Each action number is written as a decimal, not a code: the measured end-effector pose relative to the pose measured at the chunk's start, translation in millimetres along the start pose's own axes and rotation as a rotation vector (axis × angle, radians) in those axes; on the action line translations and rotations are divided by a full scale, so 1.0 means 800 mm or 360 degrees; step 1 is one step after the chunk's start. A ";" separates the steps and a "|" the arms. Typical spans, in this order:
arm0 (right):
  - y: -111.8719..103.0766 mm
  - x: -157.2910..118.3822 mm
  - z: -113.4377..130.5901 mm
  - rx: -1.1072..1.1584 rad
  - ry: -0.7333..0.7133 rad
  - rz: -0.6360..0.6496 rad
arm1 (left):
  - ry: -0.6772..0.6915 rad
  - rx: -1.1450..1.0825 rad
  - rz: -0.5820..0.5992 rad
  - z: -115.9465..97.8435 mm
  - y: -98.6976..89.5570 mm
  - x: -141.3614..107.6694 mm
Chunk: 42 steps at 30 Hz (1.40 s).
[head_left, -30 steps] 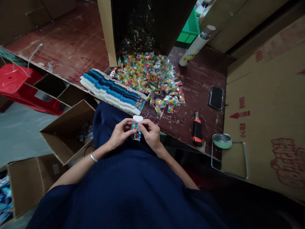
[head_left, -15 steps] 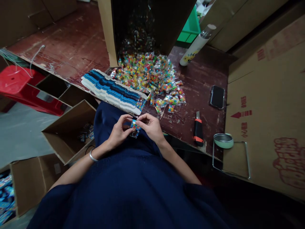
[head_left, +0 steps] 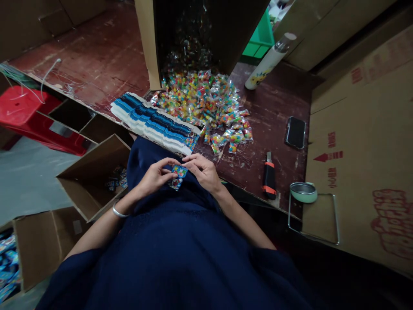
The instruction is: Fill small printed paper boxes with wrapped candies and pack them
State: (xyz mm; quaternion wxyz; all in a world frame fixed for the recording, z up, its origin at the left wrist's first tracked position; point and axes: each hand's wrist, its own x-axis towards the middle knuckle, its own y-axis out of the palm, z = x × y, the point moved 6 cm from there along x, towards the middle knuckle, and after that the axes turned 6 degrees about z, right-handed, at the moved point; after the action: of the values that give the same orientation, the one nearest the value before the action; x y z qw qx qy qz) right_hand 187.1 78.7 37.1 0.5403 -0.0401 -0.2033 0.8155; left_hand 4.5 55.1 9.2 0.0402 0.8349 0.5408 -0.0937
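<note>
My left hand (head_left: 157, 175) pinches a small blue printed packet (head_left: 178, 175) between thumb and fingers, above my lap. Close to the packet's upper right corner, my right hand (head_left: 204, 173) has its thumb and fingertips pressed together; whether anything is between them is too small to tell. Just beyond the hands, a long row of overlapping blue and white printed packets (head_left: 155, 122) lies along the table edge. Behind it spreads a pile of clear wrapped colourful candies (head_left: 203, 99), spilling from a dark open carton.
On the red-brown table (head_left: 238, 168) are a box cutter (head_left: 269, 176), a phone (head_left: 295, 132) and a white bottle (head_left: 269, 64). A green cup (head_left: 303, 192) is at right. An open carton (head_left: 93, 181) holding packets and a red stool (head_left: 41, 116) are at left.
My left hand has shifted left and slightly down with the packet, which now shows more of its printed face. My right fingers have drawn together and no longer cover its top.
</note>
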 end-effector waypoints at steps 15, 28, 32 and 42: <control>-0.016 0.041 -0.063 -0.1008 -0.0003 -0.0053 | -0.0258 0.1307 -0.0158 -0.016 -0.120 -0.021; 0.003 0.023 -0.055 -0.1189 -0.0155 -0.0074 | -0.0114 0.0669 0.0255 0.008 -0.039 0.003; 0.003 0.015 -0.046 -0.1141 -0.0283 -0.0065 | -0.0198 0.0174 0.0276 0.018 -0.020 0.015; 0.034 -0.052 0.029 -0.0793 -0.0908 -0.0081 | -0.0202 -0.1286 0.0158 0.028 0.014 0.039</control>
State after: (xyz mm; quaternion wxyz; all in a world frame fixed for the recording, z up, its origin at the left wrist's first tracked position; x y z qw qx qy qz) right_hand 174.3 25.8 41.9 0.4558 0.0636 -0.5385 0.7058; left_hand 24.5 74.3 -19.5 0.4027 0.7696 0.4894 0.0770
